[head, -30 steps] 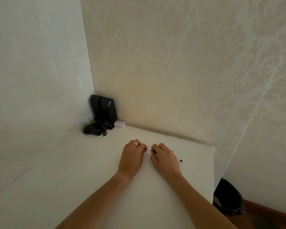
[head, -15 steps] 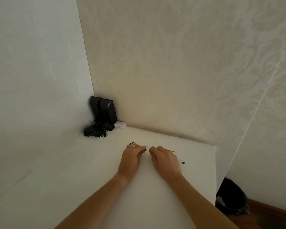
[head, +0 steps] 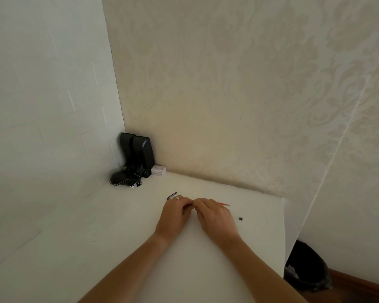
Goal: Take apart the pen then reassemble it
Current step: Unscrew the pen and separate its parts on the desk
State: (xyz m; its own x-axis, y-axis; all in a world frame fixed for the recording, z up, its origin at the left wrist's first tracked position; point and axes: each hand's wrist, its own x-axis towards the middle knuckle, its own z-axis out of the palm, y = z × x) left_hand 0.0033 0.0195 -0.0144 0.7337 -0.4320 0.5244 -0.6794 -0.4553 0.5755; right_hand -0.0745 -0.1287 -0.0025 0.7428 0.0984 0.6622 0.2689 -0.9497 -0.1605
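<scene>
On the white table (head: 118,237) my two hands meet fingertip to fingertip. My left hand (head: 175,215), with a ring on one finger, is closed on a dark pen barrel (head: 172,195), whose end sticks out past the knuckles. My right hand (head: 216,217) is closed on a thin red refill (head: 224,204), and its tip shows beyond the fingers to the right. Where the two parts meet is hidden by my fingers. A small black pen piece (head: 241,219) lies loose on the table, just right of my right hand.
Two black speakers (head: 138,154) stand in the far corner with a black mouse and cables (head: 122,179) in front and a small white box (head: 159,170) beside them. The table's right edge (head: 283,237) drops to a black bin (head: 306,267).
The hands have closed together at the fingertips. The dark barrel end has come into view past my left knuckles and the red refill tip past my right fingers. The view tilted slightly.
</scene>
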